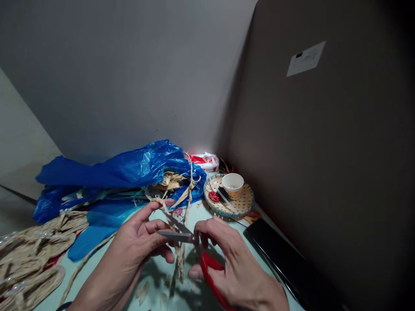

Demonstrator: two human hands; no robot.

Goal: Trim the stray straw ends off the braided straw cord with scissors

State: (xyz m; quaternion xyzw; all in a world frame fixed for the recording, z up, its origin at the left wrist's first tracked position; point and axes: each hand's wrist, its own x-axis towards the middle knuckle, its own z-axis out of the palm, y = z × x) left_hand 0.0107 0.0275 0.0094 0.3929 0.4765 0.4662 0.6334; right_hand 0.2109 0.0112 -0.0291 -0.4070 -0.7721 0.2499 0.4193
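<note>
My left hand (pixel 139 246) pinches a dried straw strip (pixel 179 255) that hangs down between both hands. My right hand (pixel 233 268) grips red-handled scissors (pixel 194 242), their blades open around the strip near my left fingers. A longer braided straw cord (pixel 189 185) rises from the strip toward the blue plastic bag (pixel 129 168). Small cut straw pieces (pixel 144 289) lie on the pale green table (pixel 191 298) under my hands.
Woven straw bundles (pixel 32 255) lie at the left. A round woven tray (pixel 241 205) holds a small white cup (pixel 232 182), a red disc and a black tool. A black flat device (pixel 288 259) lies at the right beside a dark panel. A red-white packet (pixel 205 160) sits by the wall.
</note>
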